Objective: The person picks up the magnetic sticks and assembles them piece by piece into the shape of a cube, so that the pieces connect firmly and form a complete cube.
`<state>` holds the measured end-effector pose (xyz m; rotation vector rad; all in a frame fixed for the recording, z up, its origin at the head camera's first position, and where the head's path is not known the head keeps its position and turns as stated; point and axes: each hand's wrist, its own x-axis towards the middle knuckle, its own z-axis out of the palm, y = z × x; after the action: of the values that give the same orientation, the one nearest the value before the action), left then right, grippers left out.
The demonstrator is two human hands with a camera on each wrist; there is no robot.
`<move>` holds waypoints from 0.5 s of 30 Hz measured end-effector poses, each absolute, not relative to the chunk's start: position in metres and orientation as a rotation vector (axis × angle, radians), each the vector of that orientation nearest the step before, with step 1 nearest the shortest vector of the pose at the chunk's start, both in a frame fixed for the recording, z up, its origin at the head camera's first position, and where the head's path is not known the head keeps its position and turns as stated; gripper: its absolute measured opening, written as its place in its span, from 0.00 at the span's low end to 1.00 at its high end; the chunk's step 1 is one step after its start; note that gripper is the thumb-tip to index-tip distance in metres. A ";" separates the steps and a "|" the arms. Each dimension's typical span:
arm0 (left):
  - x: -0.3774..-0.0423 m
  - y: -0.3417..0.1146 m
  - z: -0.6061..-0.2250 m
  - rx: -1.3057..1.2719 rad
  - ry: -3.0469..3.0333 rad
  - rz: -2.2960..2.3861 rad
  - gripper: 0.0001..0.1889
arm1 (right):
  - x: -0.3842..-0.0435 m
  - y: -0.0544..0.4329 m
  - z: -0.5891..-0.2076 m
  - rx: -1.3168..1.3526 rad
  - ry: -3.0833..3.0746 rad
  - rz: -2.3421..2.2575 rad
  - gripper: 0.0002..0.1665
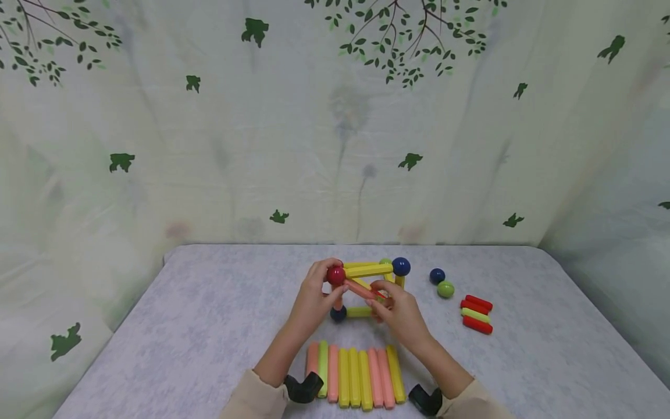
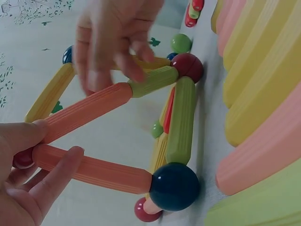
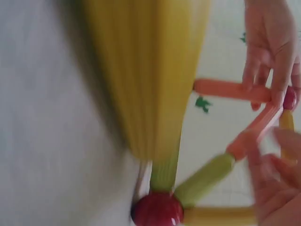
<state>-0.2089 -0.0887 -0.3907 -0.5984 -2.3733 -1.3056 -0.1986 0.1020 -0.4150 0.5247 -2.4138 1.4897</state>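
My left hand (image 1: 317, 290) holds the upper corner of a ball-and-rod frame, at a red ball (image 1: 336, 275). Its fingers are round the ball and the ends of two pink rods; one pink rod (image 2: 94, 110) slants down to a short green rod (image 2: 154, 81). My right hand (image 1: 400, 311), blurred in both wrist views, is at the joint of these two rods with its fingers loosely spread. A lower red ball (image 2: 187, 67) meets the green rod's other end. A blue ball (image 2: 175, 187) forms another lower corner. Yellow rods (image 1: 369, 270) run along the top to a blue ball (image 1: 401, 266).
In front of the frame lies a row of pink, green and yellow rods (image 1: 355, 378). To the right are a loose blue ball (image 1: 437, 276), a green ball (image 1: 446, 289) and several short red and green rods (image 1: 476, 315). A leaf-patterned curtain (image 1: 335, 128) hangs behind the table.
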 end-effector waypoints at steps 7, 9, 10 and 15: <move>-0.209 -0.086 -0.392 -0.605 -2.344 -1.370 0.23 | -0.205 0.131 -0.397 0.489 -2.144 1.119 0.25; -0.208 -0.085 -0.392 -0.597 -2.342 -1.395 0.23 | -0.209 0.136 -0.397 0.454 -2.259 1.173 0.33; -0.208 -0.085 -0.392 -0.593 -2.340 -1.415 0.23 | -0.211 0.138 -0.397 0.447 -2.329 1.221 0.35; -0.212 -0.086 -0.394 -0.573 -2.336 -1.415 0.25 | -0.218 0.143 -0.404 0.426 -2.473 1.417 0.36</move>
<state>-0.2124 -0.0859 -0.3936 -0.5727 -2.3356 -1.4151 -0.2175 0.1431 -0.4044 0.4261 -2.4733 1.4166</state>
